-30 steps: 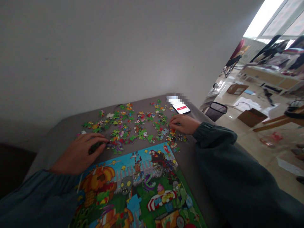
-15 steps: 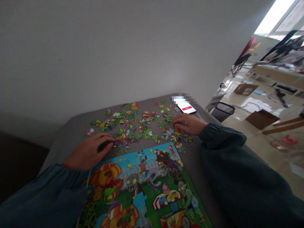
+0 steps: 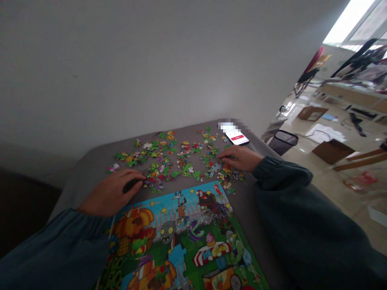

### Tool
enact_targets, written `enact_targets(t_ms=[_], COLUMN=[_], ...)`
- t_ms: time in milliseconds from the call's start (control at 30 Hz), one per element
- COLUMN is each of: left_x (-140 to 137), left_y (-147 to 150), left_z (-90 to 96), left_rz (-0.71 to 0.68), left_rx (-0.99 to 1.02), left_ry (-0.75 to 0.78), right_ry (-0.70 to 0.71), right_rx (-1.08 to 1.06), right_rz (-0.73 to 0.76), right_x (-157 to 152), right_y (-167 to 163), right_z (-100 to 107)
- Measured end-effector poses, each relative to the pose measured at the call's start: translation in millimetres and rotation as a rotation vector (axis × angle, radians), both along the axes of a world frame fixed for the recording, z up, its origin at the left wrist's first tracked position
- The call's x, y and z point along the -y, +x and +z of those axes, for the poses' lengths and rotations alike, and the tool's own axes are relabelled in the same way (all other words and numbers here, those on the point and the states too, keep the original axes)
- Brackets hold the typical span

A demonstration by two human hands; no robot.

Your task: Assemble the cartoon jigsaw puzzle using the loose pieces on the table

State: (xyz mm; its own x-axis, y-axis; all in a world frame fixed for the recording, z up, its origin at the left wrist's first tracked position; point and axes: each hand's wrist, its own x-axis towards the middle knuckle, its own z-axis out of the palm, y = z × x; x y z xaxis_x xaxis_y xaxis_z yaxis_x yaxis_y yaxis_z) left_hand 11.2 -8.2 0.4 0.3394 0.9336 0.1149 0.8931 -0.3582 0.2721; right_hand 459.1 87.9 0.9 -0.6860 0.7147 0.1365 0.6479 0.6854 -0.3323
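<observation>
Many loose jigsaw puzzle pieces lie scattered over the grey tabletop. My left hand is at the near left of the scatter, thumb and fingertips drawn together at the edge of a purple-and-red puzzle piece. At the right side of the scatter rests my right hand, its fingers curled down close together; what is under the tips is hidden. In front of me lies a colourful puzzle board with cartoon characters, a pumpkin and a food cart. A blue patch stands out in its lower middle.
A phone with a lit screen lies at the table's far right corner. Behind the table rises a plain wall. On the floor to the right are cardboard boxes, a dark mesh bin and papers.
Both hands keep almost the same place and pose. The whole view has shifted very slightly; the pieces and the board look unchanged.
</observation>
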Motion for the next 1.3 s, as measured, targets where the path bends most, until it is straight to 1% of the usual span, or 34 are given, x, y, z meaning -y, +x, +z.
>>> enact_targets(t_ms=[467, 900, 1300], left_x=[-1.0, -0.7, -2.8], left_y=[-7.6, -7.1, -4.6], left_z=[-2.4, -4.0, -5.1], left_rz=[0.061, 0.041, 0.021], left_rx=[-0.022, -0.042, -0.054], left_ry=[-0.038, -0.132, -0.156], right_ry=[-0.001, -0.010, -0.028], right_rx=[0.019, 0.021, 0.050], right_rz=[-0.002, -0.050, -0.046], right_x=[-1.0, 2.1, 4.7], right_y=[0.8, -3.5, -8.8], right_z=[-1.8, 1.9, 6.5])
